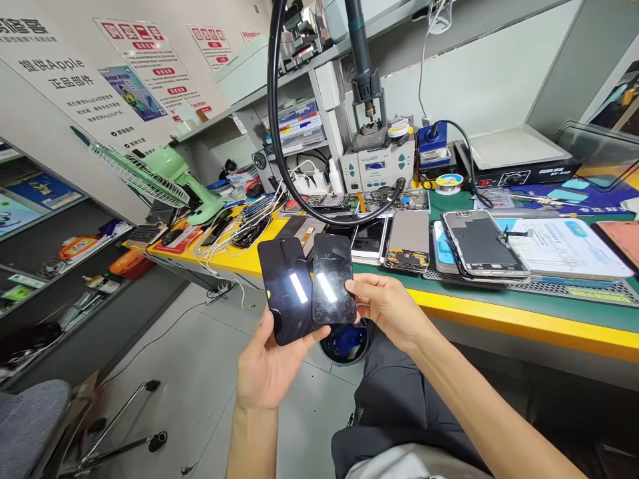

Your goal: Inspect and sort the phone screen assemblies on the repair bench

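Note:
Two dark, glossy phone screens are held side by side in front of the bench, each reflecting a bright light. My left hand (274, 359) grips the left phone screen (284, 286) by its lower part, thumb on the edge and fingers behind. My right hand (382, 303) pinches the right phone screen (333, 266) at its right edge. This second screen is a little smaller, with marks across its glass. The two screens touch or slightly overlap along their inner edges, and a left fingertip sits at the right screen's lower edge.
On the green-and-yellow bench (499, 301) lie an opened phone display (484, 243), a grey panel (408, 236) and a white-framed device (369, 238). A hot-air station (377, 166) stands behind, its black hose (274, 100) looping forward. A green fan (170, 176) is leftward; a bin (344, 344) stands below.

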Available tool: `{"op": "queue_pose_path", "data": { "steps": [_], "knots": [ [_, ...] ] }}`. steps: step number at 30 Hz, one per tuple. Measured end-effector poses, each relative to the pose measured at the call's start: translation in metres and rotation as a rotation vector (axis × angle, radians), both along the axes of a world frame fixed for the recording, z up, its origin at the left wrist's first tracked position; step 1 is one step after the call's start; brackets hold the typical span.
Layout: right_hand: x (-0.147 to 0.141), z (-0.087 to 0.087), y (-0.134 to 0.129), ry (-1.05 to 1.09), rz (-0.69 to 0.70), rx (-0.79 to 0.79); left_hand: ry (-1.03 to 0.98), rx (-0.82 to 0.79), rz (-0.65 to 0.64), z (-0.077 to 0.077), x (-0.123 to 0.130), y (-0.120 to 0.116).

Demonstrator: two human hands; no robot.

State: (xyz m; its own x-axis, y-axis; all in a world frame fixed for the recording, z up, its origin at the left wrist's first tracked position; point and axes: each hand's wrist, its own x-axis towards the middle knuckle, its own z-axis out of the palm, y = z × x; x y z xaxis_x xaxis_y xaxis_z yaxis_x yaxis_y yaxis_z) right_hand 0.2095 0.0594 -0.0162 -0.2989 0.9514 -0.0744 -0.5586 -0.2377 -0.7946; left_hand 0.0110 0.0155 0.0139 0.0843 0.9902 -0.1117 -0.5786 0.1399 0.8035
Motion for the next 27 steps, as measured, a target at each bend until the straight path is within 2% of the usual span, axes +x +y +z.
{"op": "queue_pose_path", "data": {
  "steps": [7,12,15,19,23,27],
  "knots": [
    [-0.001,-0.003,0.000,0.024,0.008,-0.019,-0.042,0.026,-0.028,-0.007,0.000,0.003],
    [-0.003,-0.004,0.000,0.024,-0.042,-0.030,0.117,0.062,0.114,-0.011,-0.018,0.009],
    [-0.004,-0.003,-0.005,-0.008,-0.070,-0.052,0.231,0.073,0.191,-0.005,-0.030,0.012],
    [-0.010,-0.003,-0.015,-0.080,-0.067,-0.073,0.349,0.100,0.222,0.011,-0.038,0.012],
    [-0.022,-0.008,-0.022,-0.101,-0.028,-0.077,0.368,0.032,0.186,0.022,-0.036,0.016],
    [-0.031,-0.016,-0.024,-0.093,-0.024,-0.100,0.292,-0.113,0.097,0.031,-0.019,0.027]
  ]
}}
